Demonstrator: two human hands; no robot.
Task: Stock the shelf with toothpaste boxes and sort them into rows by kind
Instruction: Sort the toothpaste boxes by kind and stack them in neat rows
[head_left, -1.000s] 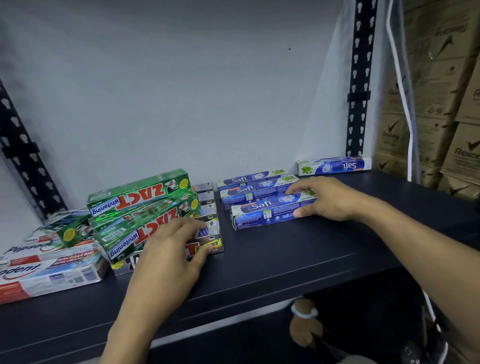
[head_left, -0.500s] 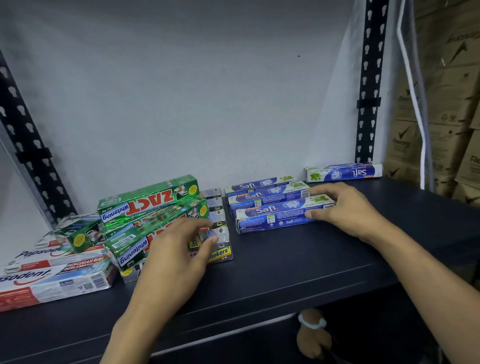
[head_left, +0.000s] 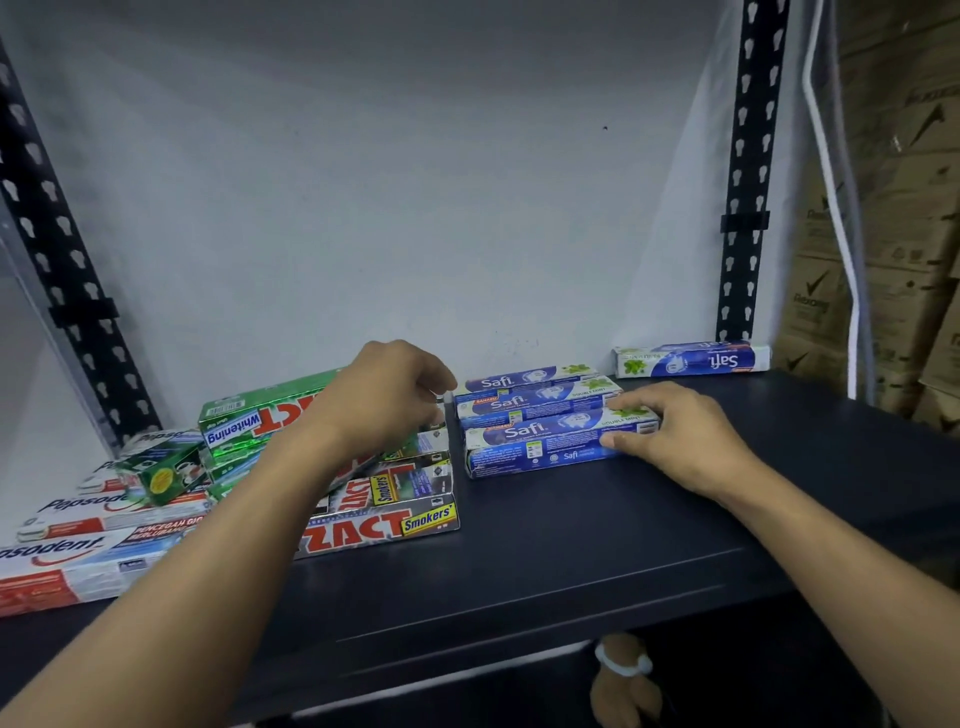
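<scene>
Green Zact Whitening boxes (head_left: 244, 426) lie stacked on grey Zact Smokers boxes (head_left: 374, 530) at the shelf's left centre. My left hand (head_left: 384, 400) reaches over the stack, fingers curled down over the right end of the top green box. Three blue Safi boxes (head_left: 524, 400) lie in a row to the right. My right hand (head_left: 675, 436) holds the right end of the front Safi box (head_left: 540, 441), thumb on its front face, fingers on top. One more Safi box (head_left: 691, 358) lies against the back wall at the right. Red-and-white Pepsodent boxes (head_left: 78, 561) are piled at far left.
The dark shelf board (head_left: 571, 571) runs across the view, with black slotted uprights (head_left: 743, 182) at both sides. A small green box (head_left: 161, 473) lies tilted on the Pepsodent pile. Cardboard cartons (head_left: 893, 260) and a white cable (head_left: 836, 208) stand beyond the right upright.
My left hand has lifted off the front Smokers boxes and moved back and right onto the top green Zact box. My right hand stays on the front Safi box.
</scene>
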